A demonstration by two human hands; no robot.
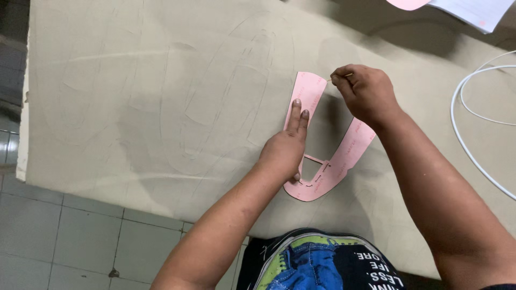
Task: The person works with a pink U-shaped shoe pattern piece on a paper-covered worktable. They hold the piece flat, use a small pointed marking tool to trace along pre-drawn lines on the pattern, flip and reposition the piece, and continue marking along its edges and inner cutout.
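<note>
A pink U-shaped card template (328,169) lies flat on a beige sheet (161,107) that covers the table. My left hand (287,147) presses down on the template's left arm, two fingers stretched along it. My right hand (365,91) is closed on a thin pencil-like marker (346,75), its tip at the top end of the template's left arm. The right hand hides much of the template's right arm.
Faint traced outlines mark the beige sheet. A white cable (467,129) loops at the right edge. White paper (475,11) and a pink piece (408,3) lie at the top right. Grey floor tiles (64,236) show at the lower left.
</note>
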